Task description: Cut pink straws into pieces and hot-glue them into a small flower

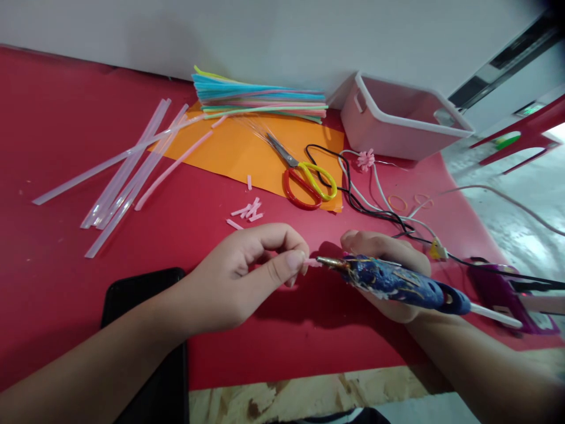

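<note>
Between thumb and fingertips, my left hand (260, 271) pinches a short pink pipe cleaner piece (312, 262). My right hand (392, 253) is wrapped round a blue hot glue gun (392, 281), whose metal nozzle touches or nearly touches the end of that piece. A white glue stick (494, 315) sticks out of the gun's rear. Beyond my left hand lie several cut pink pieces (251, 210). A small pink pipe cleaner cluster (365, 159) rests farther back among the cords. Scissors (304, 174) with red and yellow handles lie on an orange sheet (238, 150).
Clear glue sticks (132, 171) and a long pink pipe cleaner (174, 169) lie at the left. A bundle of coloured pipe cleaners (260, 97) and a pink bin (392, 123) stand along the wall. Black cords (353, 191), a purple power strip (494, 288) and a black phone-like slab (150, 377) are nearby.
</note>
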Motion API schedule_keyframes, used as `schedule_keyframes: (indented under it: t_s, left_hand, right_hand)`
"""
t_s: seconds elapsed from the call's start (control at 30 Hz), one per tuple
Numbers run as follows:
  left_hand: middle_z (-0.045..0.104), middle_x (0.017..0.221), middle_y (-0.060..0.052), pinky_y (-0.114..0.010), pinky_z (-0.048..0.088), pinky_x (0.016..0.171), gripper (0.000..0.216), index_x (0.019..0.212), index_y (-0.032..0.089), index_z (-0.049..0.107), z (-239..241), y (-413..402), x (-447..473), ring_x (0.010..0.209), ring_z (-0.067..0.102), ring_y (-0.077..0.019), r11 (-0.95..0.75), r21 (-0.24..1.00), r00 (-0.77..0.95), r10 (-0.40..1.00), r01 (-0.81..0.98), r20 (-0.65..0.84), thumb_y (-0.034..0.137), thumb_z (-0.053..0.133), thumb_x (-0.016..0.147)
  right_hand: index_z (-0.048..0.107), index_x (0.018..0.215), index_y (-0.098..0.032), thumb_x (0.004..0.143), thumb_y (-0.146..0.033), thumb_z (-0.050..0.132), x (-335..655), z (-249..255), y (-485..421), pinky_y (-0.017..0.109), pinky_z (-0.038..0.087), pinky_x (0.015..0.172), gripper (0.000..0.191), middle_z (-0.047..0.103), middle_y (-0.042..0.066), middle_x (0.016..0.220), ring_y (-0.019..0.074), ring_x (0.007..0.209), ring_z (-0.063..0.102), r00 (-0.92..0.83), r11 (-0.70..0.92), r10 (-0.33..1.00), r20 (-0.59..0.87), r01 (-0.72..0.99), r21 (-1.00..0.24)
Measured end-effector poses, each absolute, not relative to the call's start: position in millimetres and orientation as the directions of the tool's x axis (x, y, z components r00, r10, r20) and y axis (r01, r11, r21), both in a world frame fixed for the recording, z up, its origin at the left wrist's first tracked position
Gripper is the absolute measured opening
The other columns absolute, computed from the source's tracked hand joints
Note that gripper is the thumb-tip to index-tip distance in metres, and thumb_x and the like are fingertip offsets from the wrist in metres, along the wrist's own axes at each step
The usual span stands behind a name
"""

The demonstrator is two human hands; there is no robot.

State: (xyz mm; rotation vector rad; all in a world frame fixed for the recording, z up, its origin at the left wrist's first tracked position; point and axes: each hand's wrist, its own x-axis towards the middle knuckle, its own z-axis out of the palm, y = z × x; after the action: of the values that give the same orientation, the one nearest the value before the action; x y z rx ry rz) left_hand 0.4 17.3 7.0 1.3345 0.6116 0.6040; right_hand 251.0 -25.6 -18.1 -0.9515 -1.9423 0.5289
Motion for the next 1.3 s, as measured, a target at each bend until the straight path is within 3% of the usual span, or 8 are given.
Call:
schedule_keyframes:
  t_s: [0.3, 0.47, 0.63, 0.87, 1.3]
  left_hand:
    - [0.055, 0.069, 0.006, -0.014, 0.038, 0.055, 0.022, 0.081, 0.018, 0.060, 8, 17, 1, 0.061, 0.046, -0.0059, 0.134, 0.988, 0.710, 0.703, -0.083, -0.036, 0.023, 0.056, 0.102]
    - [0.059, 0.070, 0.005, -0.012, 0.043, 0.058, 0.022, 0.079, 0.018, 0.061, 7, 17, 3, 0.062, 0.052, -0.0051, 0.089, 0.993, 0.645, 0.764, -0.079, -0.017, 0.022, 0.059, 0.100]
    - [0.067, 0.075, 0.004, -0.015, 0.049, 0.063, 0.015, 0.086, 0.020, 0.065, 5, 14, 2, 0.066, 0.059, -0.0072, 0.012, 0.996, 0.593, 0.804, -0.086, 0.041, 0.028, 0.063, 0.099]
    - [0.063, 0.076, 0.004, -0.020, 0.043, 0.057, 0.010, 0.087, 0.023, 0.066, 0, 12, 0, 0.064, 0.052, -0.0094, -0.133, 0.989, 0.556, 0.818, -0.066, 0.147, 0.024, 0.065, 0.097]
    - [0.064, 0.076, 0.003, -0.025, 0.044, 0.061, 0.008, 0.087, 0.024, 0.067, -3, 12, -2, 0.070, 0.057, -0.0120, -0.205, 0.978, 0.574, 0.796, -0.042, 0.191, 0.019, 0.067, 0.094]
  right_hand:
    - [0.063, 0.085, -0.023, 0.086, -0.020, 0.066, 255, -28, -26, 0.036, 0.045, 0.056, 0.005, 0.060, 0.001, 0.066, 0.0177, 0.053, 0.053, -0.298, 0.601, 0.795, 0.529, 0.262, -0.755]
    - [0.064, 0.086, -0.024, 0.083, -0.016, 0.069, 252, -27, -26, 0.037, 0.045, 0.057, 0.009, 0.059, 0.000, 0.065, 0.0191, 0.055, 0.054, -0.218, 0.610, 0.792, 0.570, 0.297, -0.734]
    - [0.067, 0.095, -0.022, 0.083, -0.016, 0.068, 258, -36, -23, 0.036, 0.044, 0.058, 0.013, 0.059, 0.001, 0.072, 0.0175, 0.059, 0.054, -0.250, 0.688, 0.724, 0.642, 0.208, -0.695]
    - [0.069, 0.097, -0.023, 0.088, -0.020, 0.068, 261, -40, -23, 0.036, 0.046, 0.059, 0.010, 0.062, 0.002, 0.073, 0.0184, 0.063, 0.057, -0.301, 0.676, 0.734, 0.609, 0.236, -0.698]
    - [0.067, 0.094, -0.023, 0.084, -0.016, 0.069, 262, -41, -23, 0.036, 0.045, 0.062, 0.012, 0.061, 0.001, 0.074, 0.0173, 0.064, 0.055, -0.309, 0.652, 0.755, 0.578, 0.270, -0.708]
